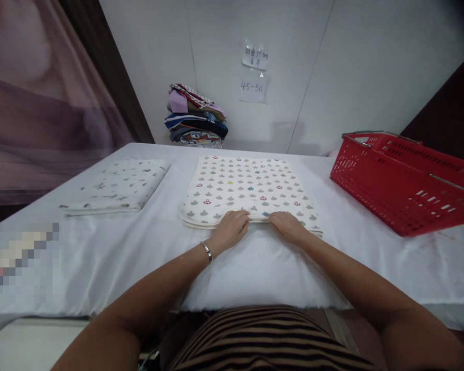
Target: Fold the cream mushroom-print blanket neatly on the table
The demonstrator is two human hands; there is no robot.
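Observation:
A cream folded cloth (247, 188) printed with small grey and coloured shapes lies flat in the middle of the white-covered table (255, 263). My left hand (230, 229) grips the near edge of this cloth, fingers curled over it; a bracelet sits on that wrist. My right hand (290, 225) holds the same near edge just to the right, fingers curled over the layered hem. The two hands are close together, a short gap apart.
A second folded white cloth with grey print (118, 186) lies at the left. A stack of folded colourful clothes (195, 117) stands against the back wall. A red plastic basket (404, 180) sits at the right. Paper notes hang on the wall.

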